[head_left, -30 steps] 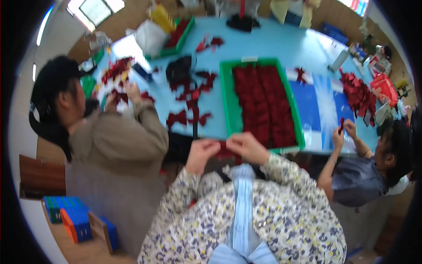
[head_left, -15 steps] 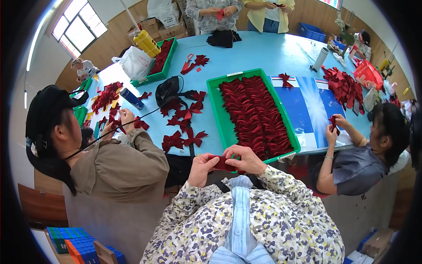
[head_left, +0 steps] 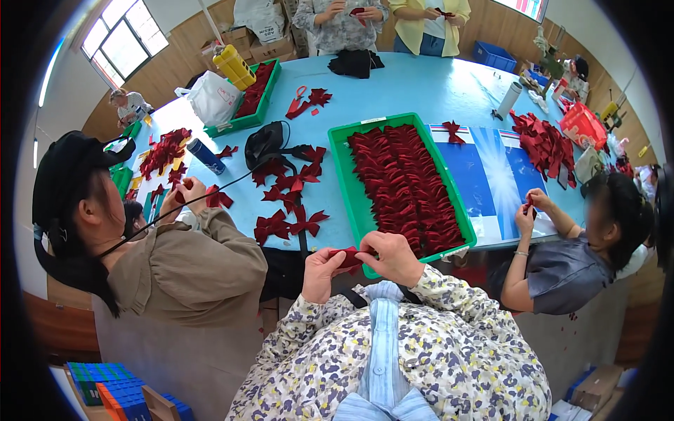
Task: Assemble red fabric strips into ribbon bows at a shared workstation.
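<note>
A small piece of dark red fabric (head_left: 345, 257) is stretched between my hands, close to the table's front edge. My left hand (head_left: 321, 275) pinches its left part between thumb and fingers. At the other end, my right hand (head_left: 393, 257) has thumb and fingertips closed on the fabric. Just beyond my hands lies a green tray (head_left: 341, 168), filled with tight rows of dark red fabric bows (head_left: 404, 186). Left of the tray, several loose red bows (head_left: 307, 222) are scattered on the blue table (head_left: 414, 83).
A black bag (head_left: 267, 145) and a dark blue can (head_left: 206, 156) lie to the left. Co-workers in a brown top (head_left: 200, 270) and a grey top (head_left: 569, 275) sit on either side. Farther right are a red pile (head_left: 544, 144) and a pale flask (head_left: 508, 99).
The fabric has folded narrower between my hands, and my right hand's fingers have shifted slightly left along it. The view has tilted a little.
</note>
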A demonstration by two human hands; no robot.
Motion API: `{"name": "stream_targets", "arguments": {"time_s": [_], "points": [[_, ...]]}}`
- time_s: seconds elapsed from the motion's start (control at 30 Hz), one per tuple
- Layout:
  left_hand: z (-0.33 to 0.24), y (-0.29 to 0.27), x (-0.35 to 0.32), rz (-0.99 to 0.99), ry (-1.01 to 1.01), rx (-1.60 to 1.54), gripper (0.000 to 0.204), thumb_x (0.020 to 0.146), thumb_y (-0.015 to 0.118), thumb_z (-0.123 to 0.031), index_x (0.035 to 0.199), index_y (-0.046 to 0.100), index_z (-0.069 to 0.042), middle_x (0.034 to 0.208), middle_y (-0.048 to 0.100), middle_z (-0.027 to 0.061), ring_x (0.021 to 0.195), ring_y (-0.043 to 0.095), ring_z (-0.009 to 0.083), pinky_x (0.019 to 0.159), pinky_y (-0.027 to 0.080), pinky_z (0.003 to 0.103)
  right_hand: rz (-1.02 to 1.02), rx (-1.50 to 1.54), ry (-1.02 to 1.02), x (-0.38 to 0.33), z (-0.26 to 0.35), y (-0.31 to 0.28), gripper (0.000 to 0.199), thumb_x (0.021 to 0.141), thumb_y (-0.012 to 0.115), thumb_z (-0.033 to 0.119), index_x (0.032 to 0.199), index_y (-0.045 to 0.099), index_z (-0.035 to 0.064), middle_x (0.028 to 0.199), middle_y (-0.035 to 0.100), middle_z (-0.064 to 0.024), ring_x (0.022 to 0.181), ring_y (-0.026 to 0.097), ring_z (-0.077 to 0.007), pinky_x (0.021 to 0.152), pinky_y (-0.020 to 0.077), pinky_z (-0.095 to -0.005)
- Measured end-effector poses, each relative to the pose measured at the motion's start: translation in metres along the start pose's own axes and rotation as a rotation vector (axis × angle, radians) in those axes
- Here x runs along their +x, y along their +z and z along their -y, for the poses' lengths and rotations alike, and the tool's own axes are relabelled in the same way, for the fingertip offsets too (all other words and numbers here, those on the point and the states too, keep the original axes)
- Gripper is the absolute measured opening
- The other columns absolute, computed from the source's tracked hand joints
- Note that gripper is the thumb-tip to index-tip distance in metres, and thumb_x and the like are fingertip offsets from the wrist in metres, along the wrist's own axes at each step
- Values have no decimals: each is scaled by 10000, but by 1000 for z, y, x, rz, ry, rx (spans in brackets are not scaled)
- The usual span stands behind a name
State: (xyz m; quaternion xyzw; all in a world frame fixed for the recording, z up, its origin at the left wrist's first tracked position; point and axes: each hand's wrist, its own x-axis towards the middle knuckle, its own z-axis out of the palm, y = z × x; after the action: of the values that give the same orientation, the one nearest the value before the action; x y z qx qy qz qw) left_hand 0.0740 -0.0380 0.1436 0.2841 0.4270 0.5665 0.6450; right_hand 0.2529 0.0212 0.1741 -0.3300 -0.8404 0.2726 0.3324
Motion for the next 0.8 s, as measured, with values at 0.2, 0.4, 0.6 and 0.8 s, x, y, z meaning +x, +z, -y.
{"name": "stream_targets", "arguments": {"time_s": [0.2, 0.4, 0.6, 0.8], "points": [[18, -5, -5, -36, -71, -241, 154, 908, 538, -147, 923, 579, 1, 872, 634, 106, 770, 635, 206, 682, 536, 341, 19, -20, -200, 12, 33, 30, 140, 773, 623, 171, 765, 536, 61, 719, 559, -64, 611, 577, -235, 557, 441, -337], [53, -33, 21, 43, -133, -414, 168, 910, 519, -160, 981, 553, -12, 956, 612, 149, 843, 621, 282, 755, 523, 411, 240, -74, -1131, 1, 34, 72, 116, 783, 576, 178, 760, 528, 76, 686, 528, -38, 588, 554, -179, 566, 442, -312], [91, -82, 29, 104, -158, -571, 197, 913, 499, -173, 1039, 528, -24, 1039, 590, 191, 916, 607, 358, 828, 509, 481, 39, 269, -154, -28, -80, 79, 154, 806, 598, 94, 940, 587, 20, 905, 610, -67, 825, 595, -127, 710, 464, -239], [105, -82, 35, 268, -164, -542, 208, 912, 499, -162, 1062, 523, -19, 1082, 588, 196, 955, 603, 376, 879, 491, 517, 323, 869, 261, -22, -112, 81, 179, 884, 580, 101, 1025, 565, -9, 934, 602, -26, 859, 552, -68, 761, 461, -217]]}}
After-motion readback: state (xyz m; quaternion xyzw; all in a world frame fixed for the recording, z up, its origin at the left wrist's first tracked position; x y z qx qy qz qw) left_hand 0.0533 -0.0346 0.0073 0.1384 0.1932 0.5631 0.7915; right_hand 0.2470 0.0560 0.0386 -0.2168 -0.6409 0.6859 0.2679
